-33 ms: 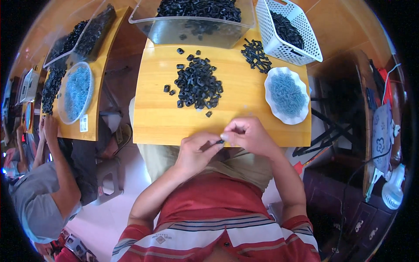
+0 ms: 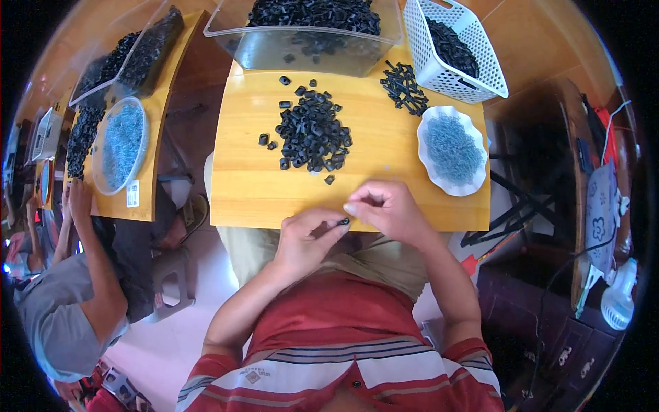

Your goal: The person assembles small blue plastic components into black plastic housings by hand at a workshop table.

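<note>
Nearest: our left hand (image 2: 307, 242) and right hand (image 2: 388, 206) meet at the near edge of the wooden surface (image 2: 247, 185), each grip pinched on one small black plastic part (image 2: 343, 221) between them. Beyond: loose pile of black parts (image 2: 312, 134), apparently still unworked; a small cluster of longer black pieces (image 2: 403, 86), possibly finished. Right: white dish of blue-grey bits (image 2: 452, 147). Far: clear bin (image 2: 309, 34) and white basket (image 2: 453, 48), both holding black parts. Open room: bare strip along the near edge; we judge most work remains.

The person wears a red short-sleeved shirt (image 2: 329, 323) with white and dark stripes across the chest. Forearms are bare. Khaki trousers (image 2: 374, 257) cover the lap.
</note>
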Motion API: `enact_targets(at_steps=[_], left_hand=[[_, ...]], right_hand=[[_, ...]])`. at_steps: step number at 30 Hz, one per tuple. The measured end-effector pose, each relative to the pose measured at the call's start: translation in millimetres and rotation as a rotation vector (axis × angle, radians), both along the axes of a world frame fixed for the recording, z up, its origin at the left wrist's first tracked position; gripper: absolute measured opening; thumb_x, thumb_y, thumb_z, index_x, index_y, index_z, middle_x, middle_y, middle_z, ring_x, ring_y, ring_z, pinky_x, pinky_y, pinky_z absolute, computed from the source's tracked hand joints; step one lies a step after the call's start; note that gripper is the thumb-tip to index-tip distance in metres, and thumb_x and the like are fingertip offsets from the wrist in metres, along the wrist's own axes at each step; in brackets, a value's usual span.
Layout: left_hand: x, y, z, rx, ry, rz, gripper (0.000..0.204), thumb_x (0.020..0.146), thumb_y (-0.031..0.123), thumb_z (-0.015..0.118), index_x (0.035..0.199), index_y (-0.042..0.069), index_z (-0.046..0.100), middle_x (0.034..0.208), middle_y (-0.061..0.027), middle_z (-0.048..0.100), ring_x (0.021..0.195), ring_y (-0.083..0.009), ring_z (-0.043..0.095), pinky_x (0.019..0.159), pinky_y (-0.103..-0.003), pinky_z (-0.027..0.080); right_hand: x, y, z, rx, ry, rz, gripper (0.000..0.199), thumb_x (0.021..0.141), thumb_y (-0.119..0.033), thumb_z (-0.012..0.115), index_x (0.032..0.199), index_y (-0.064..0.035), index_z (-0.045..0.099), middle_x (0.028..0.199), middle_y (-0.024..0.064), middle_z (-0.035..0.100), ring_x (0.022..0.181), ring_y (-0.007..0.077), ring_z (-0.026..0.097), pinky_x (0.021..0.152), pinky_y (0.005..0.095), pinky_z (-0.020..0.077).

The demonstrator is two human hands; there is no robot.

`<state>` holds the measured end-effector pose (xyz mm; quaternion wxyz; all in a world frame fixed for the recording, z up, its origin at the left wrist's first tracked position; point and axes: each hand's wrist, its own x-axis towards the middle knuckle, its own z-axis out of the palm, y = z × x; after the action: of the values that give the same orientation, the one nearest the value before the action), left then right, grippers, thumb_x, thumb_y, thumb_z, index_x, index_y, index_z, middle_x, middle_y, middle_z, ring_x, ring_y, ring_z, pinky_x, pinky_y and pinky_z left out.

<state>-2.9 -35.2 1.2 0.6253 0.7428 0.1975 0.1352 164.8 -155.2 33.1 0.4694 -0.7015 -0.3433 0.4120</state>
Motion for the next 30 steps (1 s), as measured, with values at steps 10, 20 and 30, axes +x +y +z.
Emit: enact_targets(at_steps=[10, 20, 30], left_hand=[[-16, 10, 5, 0.038, -0.128, 0.167, 0.016, 0.083, -0.001, 0.076, 0.098, 0.002, 0.072, 0.088, -0.0058, 0.069, 0.076, -0.0112, 0.066, 0.067, -0.024, 0.053], [-13, 11, 1, -0.109, -0.149, 0.209, 0.014, 0.085, -0.001, 0.075, 0.099, 0.003, 0.073, 0.085, -0.0019, 0.066, 0.074, -0.0070, 0.061, 0.065, -0.021, 0.048], [-4, 5, -1, -0.266, -0.157, 0.200, 0.020, 0.087, -0.003, 0.072, 0.106, 0.001, 0.067, 0.094, -0.0030, 0.070, 0.085, -0.0073, 0.065, 0.076, -0.023, 0.055]], right_hand=[[-23, 39, -21, 0.021, -0.889, -0.020, 0.015, 0.088, -0.019, 0.069, 0.097, -0.0075, 0.070, 0.095, 0.0064, 0.064, 0.077, 0.0315, 0.068, 0.065, 0.0453, 0.0541], [-20, 24, -24, 0.169, -0.912, -0.003, 0.009, 0.088, -0.010, 0.067, 0.095, -0.0039, 0.068, 0.094, 0.0110, 0.066, 0.079, 0.0305, 0.068, 0.067, 0.0412, 0.0552], [-23, 9, -7, 0.423, -0.358, 0.029, 0.010, 0.090, -0.003, 0.068, 0.099, 0.0022, 0.068, 0.094, 0.0148, 0.068, 0.083, 0.0236, 0.067, 0.072, 0.0311, 0.0534]])
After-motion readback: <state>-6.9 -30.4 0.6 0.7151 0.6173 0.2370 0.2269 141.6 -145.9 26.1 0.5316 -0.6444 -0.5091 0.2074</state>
